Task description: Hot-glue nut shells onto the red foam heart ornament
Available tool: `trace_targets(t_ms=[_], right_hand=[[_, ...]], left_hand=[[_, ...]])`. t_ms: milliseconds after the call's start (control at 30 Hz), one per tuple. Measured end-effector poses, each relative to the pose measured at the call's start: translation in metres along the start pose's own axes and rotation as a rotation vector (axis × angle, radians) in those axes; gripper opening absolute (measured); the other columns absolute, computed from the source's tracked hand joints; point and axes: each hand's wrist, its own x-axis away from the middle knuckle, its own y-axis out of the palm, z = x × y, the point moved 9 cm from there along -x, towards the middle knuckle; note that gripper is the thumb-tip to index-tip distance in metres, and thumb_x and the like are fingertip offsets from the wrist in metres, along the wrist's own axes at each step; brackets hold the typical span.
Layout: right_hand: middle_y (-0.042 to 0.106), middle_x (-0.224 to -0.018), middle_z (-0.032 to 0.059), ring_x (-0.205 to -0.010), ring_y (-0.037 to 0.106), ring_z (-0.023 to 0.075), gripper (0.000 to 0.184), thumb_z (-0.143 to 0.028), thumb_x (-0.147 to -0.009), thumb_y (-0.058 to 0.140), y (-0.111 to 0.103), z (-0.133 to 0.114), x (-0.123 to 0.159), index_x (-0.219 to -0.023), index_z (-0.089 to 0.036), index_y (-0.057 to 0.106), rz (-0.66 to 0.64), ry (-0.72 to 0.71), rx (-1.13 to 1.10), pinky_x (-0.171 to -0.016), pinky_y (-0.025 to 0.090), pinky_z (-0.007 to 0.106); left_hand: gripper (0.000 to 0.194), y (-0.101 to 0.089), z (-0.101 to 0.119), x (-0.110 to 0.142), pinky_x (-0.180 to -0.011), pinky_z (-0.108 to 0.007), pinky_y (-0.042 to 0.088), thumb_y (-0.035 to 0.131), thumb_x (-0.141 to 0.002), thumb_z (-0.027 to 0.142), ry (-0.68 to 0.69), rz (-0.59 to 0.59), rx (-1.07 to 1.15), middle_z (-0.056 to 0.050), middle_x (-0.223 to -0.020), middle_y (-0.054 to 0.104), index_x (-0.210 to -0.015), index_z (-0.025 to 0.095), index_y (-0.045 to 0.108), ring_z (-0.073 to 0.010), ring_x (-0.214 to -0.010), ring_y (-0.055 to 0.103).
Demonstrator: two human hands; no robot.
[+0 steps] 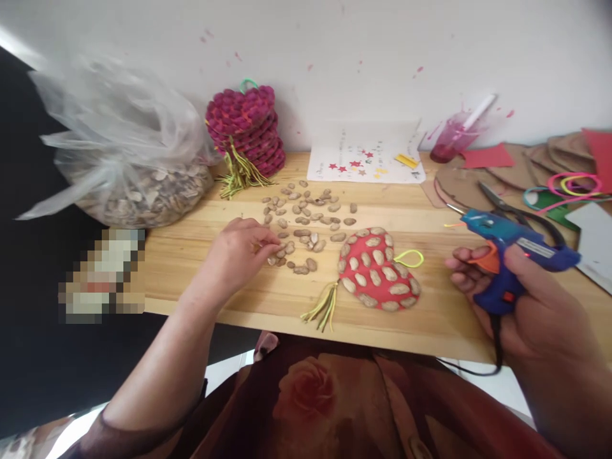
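My right hand point(540, 306) is wrapped round a blue glue gun point(511, 255), its fingers by the orange trigger and its nozzle pointing left. A small red light glows on its body. Over loose peanut shells point(306, 220) on the table, my left hand point(239, 255) has its thumb and fingertips pinched together at a peanut shell point(287, 248). Between the hands lies a red heart point(368, 269) covered with rows of peanut shells. It has a yellow loop point(410, 258) on the right and a yellow-green tassel point(325, 306) at lower left.
A plastic bag of shells point(143, 191) stands at the left, beside a stack of purple braided hearts point(246, 127). Against the wall are a paper with stars point(366, 153) and a pink-stained cup point(456, 137). Scissors point(507, 201) and cardboard pieces point(463, 182) lie at right.
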Motion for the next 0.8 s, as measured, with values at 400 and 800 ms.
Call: trace_targets(t_ms=[400,800], right_hand=[[0.074,-0.083,0.0039,-0.076,0.075,0.0163,0.04,-0.048,-0.06,0.095,0.002,0.0,0.003,-0.079,-0.017,0.079,-0.083,-0.012,-0.017,-0.062,0.064,0.017],[0.073,-0.085,0.007,-0.066,0.071,0.0159,0.019,-0.039,-0.078,0.08,-0.008,0.004,-0.001,-0.08,-0.021,0.081,-0.003,0.014,0.014,-0.056,0.066,0.018]], left_hand=[[0.019,-0.007,-0.003,0.0,-0.084,-0.046,0.053,0.059,-0.094,0.039,-0.007,-0.015,-0.024,-0.004,-0.092,0.075,-0.093,0.03,0.076,-0.028,-0.09,0.069],[0.02,-0.01,-0.001,-0.002,-0.091,-0.042,0.054,0.059,-0.092,0.029,-0.083,-0.039,-0.058,-0.005,-0.095,0.076,-0.093,0.023,0.078,-0.025,-0.095,0.069]])
